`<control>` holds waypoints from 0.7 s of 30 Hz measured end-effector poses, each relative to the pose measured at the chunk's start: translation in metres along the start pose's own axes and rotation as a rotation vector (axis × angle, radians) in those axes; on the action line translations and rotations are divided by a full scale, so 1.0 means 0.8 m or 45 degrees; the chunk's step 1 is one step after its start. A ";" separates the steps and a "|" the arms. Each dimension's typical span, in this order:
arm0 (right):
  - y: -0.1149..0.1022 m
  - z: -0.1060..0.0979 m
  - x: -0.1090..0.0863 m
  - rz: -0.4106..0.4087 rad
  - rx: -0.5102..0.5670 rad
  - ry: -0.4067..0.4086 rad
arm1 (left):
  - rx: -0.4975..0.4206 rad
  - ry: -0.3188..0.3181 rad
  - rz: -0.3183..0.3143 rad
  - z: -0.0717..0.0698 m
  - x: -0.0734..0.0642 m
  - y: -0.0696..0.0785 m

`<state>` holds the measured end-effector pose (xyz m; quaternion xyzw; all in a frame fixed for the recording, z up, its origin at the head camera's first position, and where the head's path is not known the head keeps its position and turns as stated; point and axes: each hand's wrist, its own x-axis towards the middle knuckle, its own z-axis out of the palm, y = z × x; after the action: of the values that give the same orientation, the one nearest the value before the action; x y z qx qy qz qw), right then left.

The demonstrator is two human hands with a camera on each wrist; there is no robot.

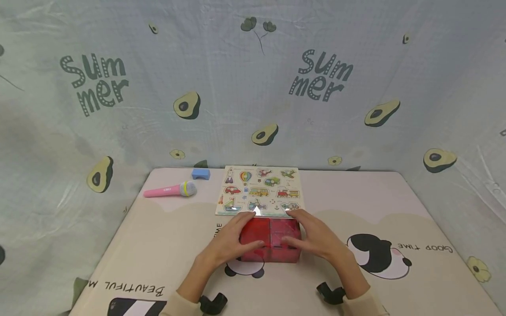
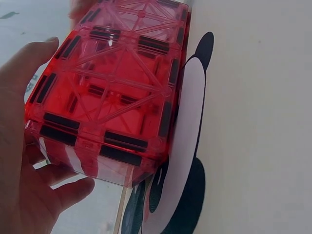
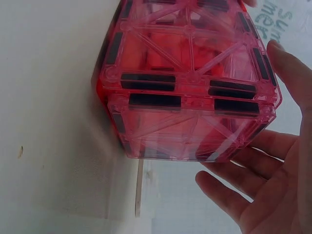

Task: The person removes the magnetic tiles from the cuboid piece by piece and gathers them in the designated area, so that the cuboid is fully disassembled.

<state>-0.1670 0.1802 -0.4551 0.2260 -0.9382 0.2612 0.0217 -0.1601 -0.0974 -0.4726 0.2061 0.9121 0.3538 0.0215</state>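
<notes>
A box of see-through red and pink magnetic tiles, dark magnet strips along its edges, rests on the mat in front of me. My left hand holds its left end, with the thumb over the top and the index finger reaching to the far edge. At the opposite end my right hand grips the box the same way. In the left wrist view the left fingers curve past the end tile. The right wrist view shows the right fingers behind the pink end tile.
Directly behind the box lies a wooden vehicle puzzle board. Farther left are a pink toy microphone and a small blue block. A patterned curtain hangs behind the printed mat.
</notes>
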 end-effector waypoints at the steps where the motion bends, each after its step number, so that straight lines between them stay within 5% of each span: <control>1: 0.000 0.000 0.000 -0.001 0.001 -0.004 | 0.001 0.001 0.007 0.000 0.000 -0.001; 21: 0.000 -0.001 0.001 -0.099 -0.001 -0.076 | -0.061 -0.015 0.077 0.002 0.003 -0.008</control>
<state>-0.1679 0.1805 -0.4545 0.2701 -0.9290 0.2530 0.0038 -0.1642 -0.0998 -0.4777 0.2349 0.8965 0.3749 0.0212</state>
